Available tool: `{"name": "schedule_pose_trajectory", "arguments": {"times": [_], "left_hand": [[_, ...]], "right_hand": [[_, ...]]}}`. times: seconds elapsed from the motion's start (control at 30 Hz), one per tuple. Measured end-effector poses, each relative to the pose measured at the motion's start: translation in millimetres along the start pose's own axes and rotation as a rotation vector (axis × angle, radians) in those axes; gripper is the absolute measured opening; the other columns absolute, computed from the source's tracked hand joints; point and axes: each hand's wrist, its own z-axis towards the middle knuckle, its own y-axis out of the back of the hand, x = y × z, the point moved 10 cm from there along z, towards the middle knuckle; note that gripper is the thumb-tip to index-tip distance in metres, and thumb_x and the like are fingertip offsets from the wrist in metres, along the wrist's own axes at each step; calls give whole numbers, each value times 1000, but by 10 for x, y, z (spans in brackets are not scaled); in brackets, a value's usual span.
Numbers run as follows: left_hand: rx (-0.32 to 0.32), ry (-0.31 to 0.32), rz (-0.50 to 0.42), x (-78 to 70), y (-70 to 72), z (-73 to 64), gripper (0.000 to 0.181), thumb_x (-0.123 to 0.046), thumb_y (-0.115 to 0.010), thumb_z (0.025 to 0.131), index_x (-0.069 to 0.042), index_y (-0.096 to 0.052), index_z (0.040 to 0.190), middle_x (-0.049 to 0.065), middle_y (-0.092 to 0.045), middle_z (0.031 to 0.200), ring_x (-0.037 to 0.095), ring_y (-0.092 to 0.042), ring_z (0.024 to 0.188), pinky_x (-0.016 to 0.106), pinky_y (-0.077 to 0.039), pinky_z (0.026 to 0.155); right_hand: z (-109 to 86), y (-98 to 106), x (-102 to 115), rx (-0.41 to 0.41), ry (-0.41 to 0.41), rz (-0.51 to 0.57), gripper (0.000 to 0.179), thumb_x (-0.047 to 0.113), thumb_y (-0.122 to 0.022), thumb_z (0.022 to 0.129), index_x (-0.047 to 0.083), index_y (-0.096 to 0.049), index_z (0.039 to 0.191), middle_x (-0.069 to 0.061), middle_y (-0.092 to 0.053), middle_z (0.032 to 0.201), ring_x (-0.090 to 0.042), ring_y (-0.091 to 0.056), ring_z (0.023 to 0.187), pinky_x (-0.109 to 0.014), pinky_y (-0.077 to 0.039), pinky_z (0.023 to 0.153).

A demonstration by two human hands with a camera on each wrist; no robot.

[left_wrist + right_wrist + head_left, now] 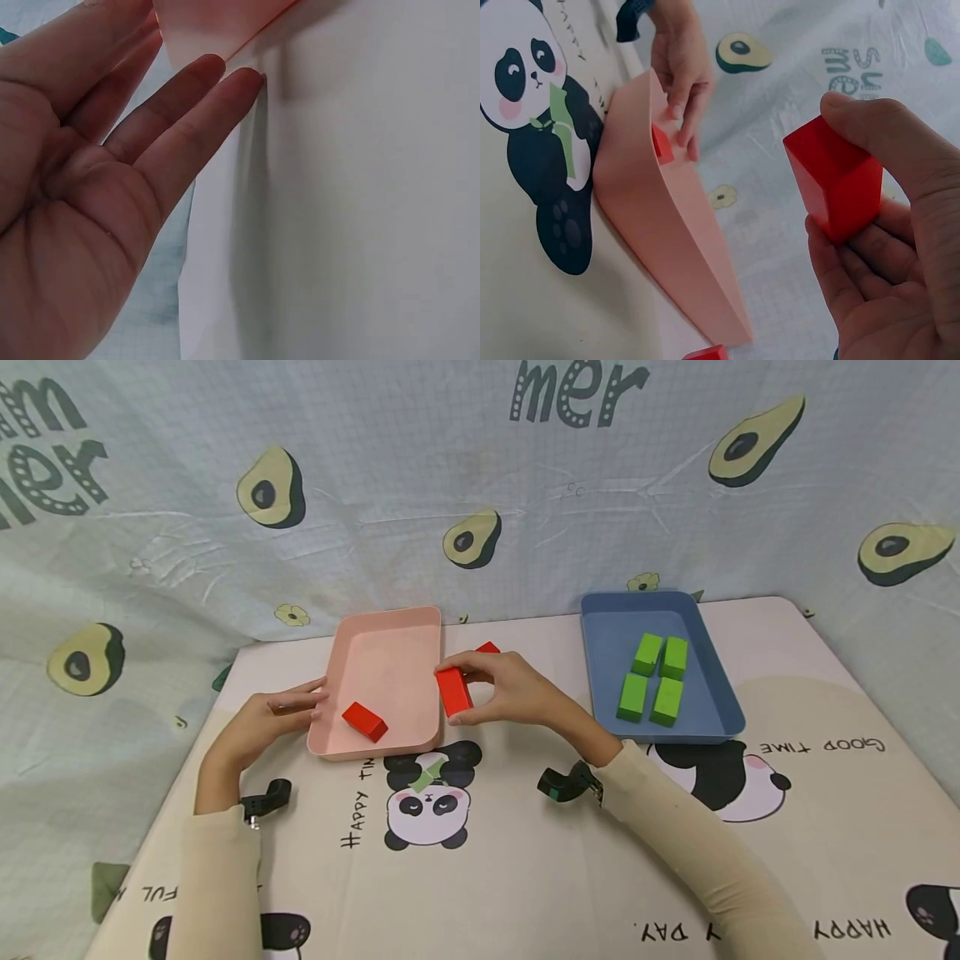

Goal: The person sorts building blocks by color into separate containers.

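My right hand (pixel 513 692) pinches a red block (pixel 454 692) between thumb and fingers, just beside the right rim of the pink tray (pixel 386 652). In the right wrist view the held red block (pixel 836 180) shows above the fingers, off the table. My left hand (pixel 270 718) has its fingers extended, with fingertips right at the tray's left rim. Inside the tray, near its front, lies one red block (pixel 365 722). Another red block (pixel 487 647) pokes out from behind my right hand, mostly hidden.
On the right stands a blue tray (pixel 600 652) with several green blocks (pixel 648 653) grouped in it. A panda-print cloth (pixel 480 877) covers the table. Behind the table hangs a cloth (pixel 375 543) printed with avocados.
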Motion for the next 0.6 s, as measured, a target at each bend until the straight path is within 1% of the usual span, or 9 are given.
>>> {"name": "schedule_pose_trajectory", "arguments": {"times": [0.1, 0.2, 0.27, 0.33, 0.43, 0.6], "left_hand": [[-6, -11, -27, 4, -9, -1, 48, -22, -71, 98, -2, -61, 140, 6, -41, 159, -10, -51, 124, 10, -49, 94], [-8, -23, -49, 1, -18, 0, 48, -20, -71, 98, 0, -60, 140, 7, -40, 160, -10, -52, 123, 11, -50, 94], [-10, -28, -49, -3, -19, 3, 48, -20, -70, 98, 1, -60, 140, 7, -41, 160, -10, -52, 123, 11, -49, 95], [-14, -29, -43, -5, -16, 6, 47, -21, -70, 98, 0, -61, 139, 7, -41, 160, -9, -52, 123, 11, -49, 95], [-19, -27, -32, -2, -13, 12, 46, -23, -70, 99, 0, -62, 138, 7, -42, 160, -8, -53, 123, 11, -49, 95], [-14, -37, -42, -4, -25, 16, 46, -22, -69, 99, 2, -61, 138, 9, -40, 161, -7, -54, 120, 12, -50, 94]], "right_hand": [[2, 3, -2, -1, -4, 8, 61, 18, -90, 77, 11, -65, 132, -1, -67, 125, -14, -66, 110, -37, -53, 104], [2, 1, -13, -1, -18, 9, 63, 18, -91, 76, 11, -65, 133, -1, -67, 125, -14, -66, 110, -33, -53, 104], [5, -4, -20, -2, -27, 7, 64, 19, -91, 76, 11, -65, 134, -1, -67, 127, -13, -66, 111, -28, -52, 104], [9, -11, -26, -4, -32, 10, 64, 19, -91, 77, 11, -64, 134, -1, -66, 128, -13, -66, 111, -27, -51, 104], [19, -22, -31, -7, -37, 20, 64, 21, -91, 78, 11, -64, 135, -2, -66, 130, -14, -66, 113, -28, -52, 104], [31, -30, -39, -12, -42, 19, 65, 21, -90, 78, 10, -63, 136, -3, -65, 131, -15, -66, 114, -31, -52, 104]]}}
